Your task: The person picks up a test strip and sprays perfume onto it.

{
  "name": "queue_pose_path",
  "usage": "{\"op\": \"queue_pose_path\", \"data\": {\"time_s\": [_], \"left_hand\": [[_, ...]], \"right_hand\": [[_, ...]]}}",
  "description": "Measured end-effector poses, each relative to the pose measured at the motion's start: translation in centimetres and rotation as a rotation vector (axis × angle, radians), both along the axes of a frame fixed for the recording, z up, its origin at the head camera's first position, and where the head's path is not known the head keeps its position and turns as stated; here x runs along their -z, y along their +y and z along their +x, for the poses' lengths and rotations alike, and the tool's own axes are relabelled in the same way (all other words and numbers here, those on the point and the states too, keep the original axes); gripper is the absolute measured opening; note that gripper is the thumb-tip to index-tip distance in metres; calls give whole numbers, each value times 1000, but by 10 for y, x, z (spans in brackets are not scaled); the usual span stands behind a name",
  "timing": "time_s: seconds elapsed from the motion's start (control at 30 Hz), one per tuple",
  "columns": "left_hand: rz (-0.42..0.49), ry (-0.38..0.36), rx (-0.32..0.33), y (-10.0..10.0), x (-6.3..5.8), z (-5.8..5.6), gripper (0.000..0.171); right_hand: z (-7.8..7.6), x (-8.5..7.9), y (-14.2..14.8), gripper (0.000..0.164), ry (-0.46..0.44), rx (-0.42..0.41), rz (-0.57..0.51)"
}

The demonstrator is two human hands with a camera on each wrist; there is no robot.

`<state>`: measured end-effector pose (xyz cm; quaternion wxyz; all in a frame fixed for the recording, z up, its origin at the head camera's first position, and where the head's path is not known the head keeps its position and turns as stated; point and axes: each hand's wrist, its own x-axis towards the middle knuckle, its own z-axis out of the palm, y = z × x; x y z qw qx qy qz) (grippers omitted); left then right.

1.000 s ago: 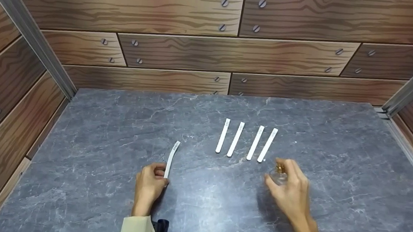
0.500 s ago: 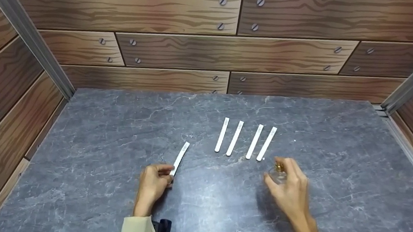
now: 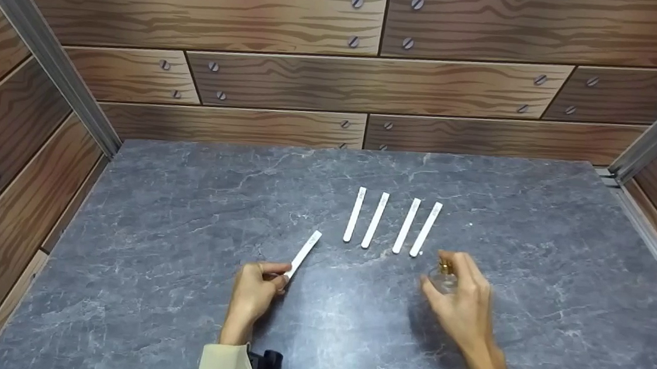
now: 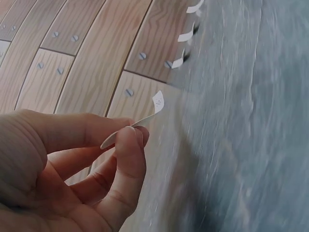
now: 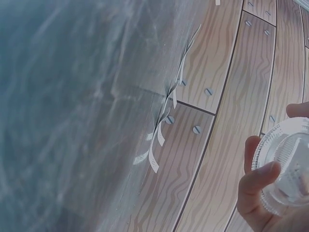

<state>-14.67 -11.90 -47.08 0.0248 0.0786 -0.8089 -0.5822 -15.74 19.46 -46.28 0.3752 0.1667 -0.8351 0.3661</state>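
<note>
Between thumb and fingers my left hand pinches a white paper test strip near its lower end. The strip leans up and to the right, and its printed far tip curls in the left wrist view. My right hand grips a small clear glass perfume bottle with ridged edges. A gold spray top shows under the index finger in the head view. Several similar white strips lie side by side on the table, just beyond and left of the bottle.
The table has a grey marbled top. Wood-patterned panels close off the back and sides, with metal frame posts at the corners. A tiny white speck lies right of the strips.
My left hand has shifted right, carrying the strip, which has turned from nearly upright to a rightward slant. The right hand and the strips on the table have stayed put.
</note>
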Motion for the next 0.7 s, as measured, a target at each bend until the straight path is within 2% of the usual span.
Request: {"op": "queue_pose_path", "data": {"time_s": [0.13,0.43,0.7], "left_hand": [[9,2,19,4,-1,0,22],[61,4,49,16,-5,1,22],[84,48,99,28,-5,2,22]], "right_hand": [[0,-1,-1,40,-5,7,2],[-1,0,-4,42,12,-39,17],[-2,1,-4,42,12,-48,16]]}}
